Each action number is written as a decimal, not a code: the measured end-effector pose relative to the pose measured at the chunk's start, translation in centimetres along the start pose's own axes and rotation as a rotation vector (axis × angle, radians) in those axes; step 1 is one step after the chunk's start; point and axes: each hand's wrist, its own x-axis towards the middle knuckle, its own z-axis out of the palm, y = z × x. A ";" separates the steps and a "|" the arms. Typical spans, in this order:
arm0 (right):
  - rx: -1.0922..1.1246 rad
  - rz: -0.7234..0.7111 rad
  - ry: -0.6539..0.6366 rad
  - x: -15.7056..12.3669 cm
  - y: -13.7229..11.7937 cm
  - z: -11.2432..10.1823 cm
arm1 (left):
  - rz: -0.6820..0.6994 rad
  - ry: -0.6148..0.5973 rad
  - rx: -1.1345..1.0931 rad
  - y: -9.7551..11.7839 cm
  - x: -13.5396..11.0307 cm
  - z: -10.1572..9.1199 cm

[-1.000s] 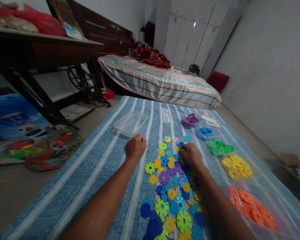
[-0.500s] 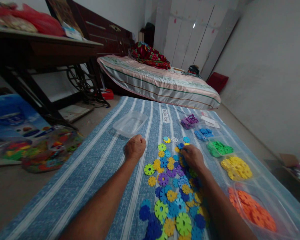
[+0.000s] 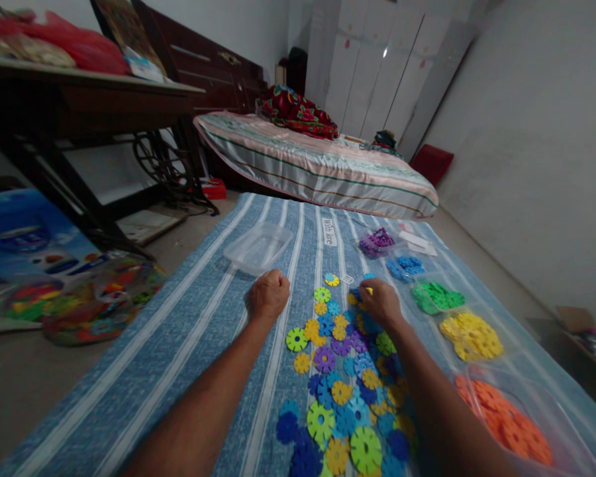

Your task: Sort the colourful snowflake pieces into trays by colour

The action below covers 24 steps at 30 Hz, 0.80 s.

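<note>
My left hand [image 3: 269,295] is closed in a fist above the striped cloth, beside the front of a clear plastic tub [image 3: 259,248]. Whatever it may hold is hidden. My right hand [image 3: 382,303] is at the far right part of a spread of notched plastic discs [image 3: 324,358]. Its fingers are pressed together beside a yellow disc [image 3: 369,290], and I cannot tell whether they grip one. Blue, yellow, purple and lime-green discs lie mixed and overlapping between my forearms.
Along the right side stand clear containers of sorted discs: purple [image 3: 376,242], blue [image 3: 405,267], green [image 3: 437,296], yellow [image 3: 471,335] and orange [image 3: 507,421]. A bed [image 3: 318,159] lies beyond the cloth-covered table [image 3: 189,331]. At left are a sewing-machine table [image 3: 79,79] and a bag of colourful pieces [image 3: 102,301].
My right hand has shifted slightly left and away from me, uncovering a lime-green disc beside its wrist. My left fist has stayed in nearly the same place.
</note>
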 end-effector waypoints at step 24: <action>-0.121 -0.147 -0.089 3.2 -4.7 3.2 | -0.031 -0.036 0.010 0.3 -0.1 -0.7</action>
